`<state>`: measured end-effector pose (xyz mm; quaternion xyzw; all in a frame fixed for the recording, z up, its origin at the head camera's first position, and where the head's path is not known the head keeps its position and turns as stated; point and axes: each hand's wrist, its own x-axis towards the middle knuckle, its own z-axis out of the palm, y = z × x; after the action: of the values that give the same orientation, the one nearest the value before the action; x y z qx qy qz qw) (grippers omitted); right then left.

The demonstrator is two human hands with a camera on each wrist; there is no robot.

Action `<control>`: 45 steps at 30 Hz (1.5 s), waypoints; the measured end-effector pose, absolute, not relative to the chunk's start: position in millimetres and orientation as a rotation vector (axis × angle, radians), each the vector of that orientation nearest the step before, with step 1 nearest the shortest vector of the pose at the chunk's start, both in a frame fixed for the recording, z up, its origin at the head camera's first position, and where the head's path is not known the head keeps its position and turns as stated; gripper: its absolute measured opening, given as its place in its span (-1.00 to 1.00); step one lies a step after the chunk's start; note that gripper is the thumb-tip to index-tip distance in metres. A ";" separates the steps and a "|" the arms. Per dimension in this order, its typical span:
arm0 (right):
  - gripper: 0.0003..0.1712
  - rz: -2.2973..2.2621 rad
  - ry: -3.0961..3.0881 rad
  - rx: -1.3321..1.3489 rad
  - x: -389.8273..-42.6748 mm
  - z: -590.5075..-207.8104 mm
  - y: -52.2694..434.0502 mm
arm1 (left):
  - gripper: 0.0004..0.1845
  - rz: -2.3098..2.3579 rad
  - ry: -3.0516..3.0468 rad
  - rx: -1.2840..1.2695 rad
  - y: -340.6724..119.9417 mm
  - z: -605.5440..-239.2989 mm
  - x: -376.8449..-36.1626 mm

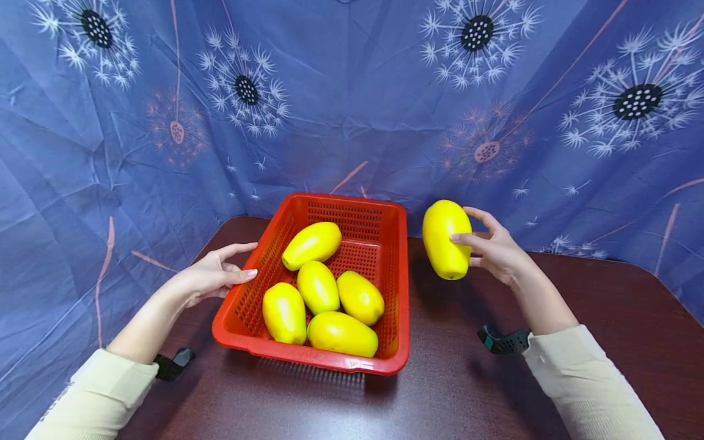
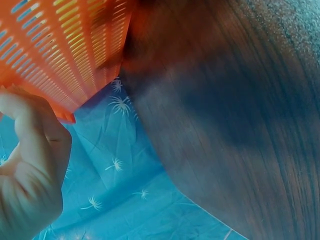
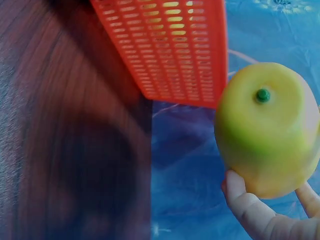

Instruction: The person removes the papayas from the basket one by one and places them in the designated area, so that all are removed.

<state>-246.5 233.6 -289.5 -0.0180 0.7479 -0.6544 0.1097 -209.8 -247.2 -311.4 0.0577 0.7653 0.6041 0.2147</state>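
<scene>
A red perforated plastic basket [image 1: 404, 293] stands in the middle of the head view, with several yellow papayas [image 1: 311, 244] lying in it. My left hand [image 1: 217, 275] grips the basket's left rim, thumb over the edge and the other fingers along the outer side. In the left wrist view, that hand [image 2: 35, 150] has bent fingers at the basket's rim. To the right of the basket, my right hand [image 1: 497, 247] holds another yellow papaya [image 1: 445, 238] above the table, thumb on its near side. The right wrist view shows this papaya's green stem nub [image 3: 263, 95].
A dark brown wooden table [image 1: 264, 403] lies under the basket. Blue cloth with dandelion prints [image 1: 352, 110] hangs behind and at the sides of the table. Each wrist carries a black strap mount [image 1: 503, 340].
</scene>
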 end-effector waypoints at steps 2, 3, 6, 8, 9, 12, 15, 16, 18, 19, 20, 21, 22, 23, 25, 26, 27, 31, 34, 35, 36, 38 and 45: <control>-0.04 -1.927 2.189 -0.044 -247.3 -292.6 236.7 | -0.17 1.670 2.126 0.159 -247.0 -310.1 -209.9; -0.04 -1.925 2.190 -0.038 -247.7 -293.6 238.2 | -0.17 1.668 2.126 0.156 -246.9 -309.8 -210.1; -0.04 -1.925 2.192 -0.023 -250.3 -297.1 243.2 | -0.17 1.664 2.127 0.151 -246.7 -310.2 -210.5; -0.03 -1.920 2.203 -0.017 -252.4 -300.1 246.2 | -0.16 1.660 2.127 0.149 -246.7 -310.7 -210.1; -0.02 -1.917 2.209 -0.012 -253.3 -301.6 247.2 | -0.16 1.656 2.129 0.151 -246.9 -311.1 -209.9; 0.00 -1.912 2.211 0.012 -256.5 -308.1 249.5 | -0.16 1.645 2.133 0.154 -247.4 -311.7 -209.4; 0.00 -1.920 2.207 0.052 -258.9 -315.6 251.0 | -0.17 1.641 2.136 0.161 -246.9 -311.7 -210.3; 0.01 -1.924 2.205 0.064 -260.5 -318.4 251.0 | -0.17 1.642 2.136 0.162 -247.0 -311.5 -210.7; 0.01 -1.930 2.209 0.086 -263.3 -324.2 250.3 | -0.17 1.645 2.137 0.162 -246.9 -311.4 -211.4; 0.01 -1.928 2.212 0.096 -264.6 -327.4 249.8 | -0.17 1.647 2.138 0.163 -246.8 -311.4 -211.6; 0.01 -1.919 2.220 0.107 -265.7 -330.9 249.1 | -0.17 1.648 2.137 0.160 -246.8 -311.4 -211.4; 0.02 -1.912 2.222 0.115 -266.8 -334.6 248.1 | -0.16 1.648 2.133 0.160 -246.9 -311.5 -211.2; 0.02 -1.901 2.228 0.119 -268.0 -338.5 247.4 | -0.16 1.647 2.132 0.159 -247.0 -311.6 -210.8; 0.02 -1.885 2.237 0.122 -269.0 -342.3 246.3 | -0.16 1.649 2.128 0.158 -247.0 -311.7 -210.3; 0.03 -1.846 2.260 0.124 -271.2 -349.8 244.5 | -0.16 1.651 2.125 0.158 -247.1 -311.9 -209.2; 0.04 -1.822 2.274 0.125 -272.1 -353.1 243.7 | -0.16 1.653 2.123 0.158 -247.0 -311.9 -208.7; 0.05 -1.803 2.284 0.125 -273.0 -355.8 243.0 | -0.17 1.655 2.124 0.158 -246.7 -311.9 -208.4; 0.07 -1.747 2.311 0.126 -275.8 -362.3 242.8 | -0.18 1.646 2.143 0.146 -244.8 -311.8 -208.0; 0.06 -1.745 2.301 0.117 -276.7 -362.7 244.5 | -0.18 1.634 2.156 0.138 -243.6 -312.0 -208.6; 0.06 -1.746 2.297 0.107 -277.0 -362.2 244.7 | -0.18 1.634 2.159 0.137 -243.7 -311.9 -208.7; 0.06 -1.745 2.295 0.096 -277.5 -361.9 244.7 | -0.19 1.633 2.163 0.137 -244.0 -311.6 -208.7; 0.07 -1.736 2.292 0.075 -278.1 -361.4 244.5 | -0.18 1.633 2.170 0.134 -244.7 -311.3 -208.4; 0.08 -1.716 2.271 0.030 -278.9 -361.0 245.5 | -0.18 1.642 2.174 0.139 -244.9 -312.3 -207.6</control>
<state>-278.9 245.5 -361.0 0.0103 0.7891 -0.5963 0.1472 -207.6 -244.9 -312.3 0.0497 0.7800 0.5891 0.2051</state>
